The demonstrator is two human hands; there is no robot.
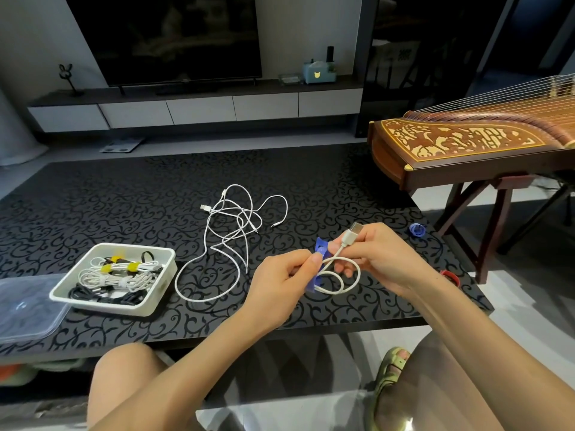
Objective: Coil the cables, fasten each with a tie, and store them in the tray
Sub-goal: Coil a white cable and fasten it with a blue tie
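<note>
A low table (124,197) with a black scroll-patterned top stands in a living room. Just above its near edge the person holds a small white cable (342,286), wound into a couple of loops. The right hand (382,256) grips the top of the coil with curled fingers, and the cable's USB plug (356,229) sticks up past the thumb. A blue tie (320,246) crosses the left side of the coil, one end standing up above it and the other hanging below. The left hand (280,275) pinches this tie between thumb and fingertips, right against the loops. Farther back on the table, left of the hands, lies a loose tangle of white cables (236,219), one long loop trailing toward the near edge. Left of that sits a white tray (161,293) holding coiled bundles (115,275), white and black, some bound with yellow ties. A clear plastic lid (28,306) lies beside the tray at the table's left edge. At the right edge, well apart from the hands, rest a blue roll (417,229) and a red ring (451,276) partly hidden by the right forearm. Beyond the right corner stands a wooden zither (466,144) on a stand; a dark TV (174,35) hangs above a long cabinet (199,108) on the far wall.
</note>
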